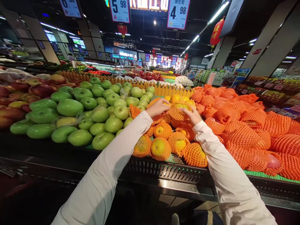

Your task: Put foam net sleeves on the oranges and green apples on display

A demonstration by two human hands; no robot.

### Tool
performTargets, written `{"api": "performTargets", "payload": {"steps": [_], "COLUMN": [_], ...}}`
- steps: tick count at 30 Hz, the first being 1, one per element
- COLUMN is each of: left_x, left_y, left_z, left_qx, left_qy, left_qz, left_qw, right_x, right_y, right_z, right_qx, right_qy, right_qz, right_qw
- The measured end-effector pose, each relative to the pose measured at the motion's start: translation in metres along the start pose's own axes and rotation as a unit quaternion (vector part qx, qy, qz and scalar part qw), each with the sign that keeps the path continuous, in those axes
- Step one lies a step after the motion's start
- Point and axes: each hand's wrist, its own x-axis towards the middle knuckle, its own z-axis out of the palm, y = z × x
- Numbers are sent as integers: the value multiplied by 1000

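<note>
Both my arms in white sleeves reach over a produce stand. My left hand [158,107] and my right hand [193,114] are on either side of a yellow fruit in an orange foam net [177,113] at the top of a pile of netted yellow fruit [161,148]. The fingers of both hands touch that net and curl round it. Whether the fruit is lifted or resting on the pile I cannot tell.
Green apples [93,109] fill the bin to the left, red apples [21,93] further left. Orange-netted fruit [246,131] lies heaped to the right. A black slotted rim [168,170] fronts the stand. A yellow picket fence [168,90] backs it. Price signs [178,13] hang overhead.
</note>
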Motion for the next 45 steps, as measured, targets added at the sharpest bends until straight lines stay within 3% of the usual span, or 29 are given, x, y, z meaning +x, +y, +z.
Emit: {"api": "performTargets", "payload": {"steps": [4,9,16,22,26,32,35,37,40,42,45], "left_x": [-5,-8,-8,-7,-5,5,8,6,1,-1,0], "left_y": [10,16,14,9,7,0,-4,-4,-4,-3,-2], "left_z": [4,4,4,-1,-2,-3,-3,-3,-1,0,1], "left_qx": [-180,-303,-293,-200,-197,-191,-114,-82,-63,-24,5], "left_qy": [38,48,-36,-67,-92,8,40,23,-72,-111,-82], "left_qz": [18,57,75,96,87,104,107,99,87,98,136], "left_qw": [983,950,952,973,972,976,987,991,992,989,987], "right_x": [-3,-12,-3,0,-4,-3,2,4,2,-1,-4], "right_y": [-2,-5,2,8,5,6,10,12,14,14,12], "right_z": [5,12,8,4,5,9,5,3,3,5,7], "right_qx": [156,191,243,284,283,221,88,-35,-140,-152,-120], "right_qy": [-37,-75,-60,-50,-59,-39,19,55,39,3,-48], "right_qz": [36,35,-19,-55,-61,-108,-188,-263,-346,-374,-378], "right_qw": [986,978,968,956,955,968,978,963,927,915,917]}}
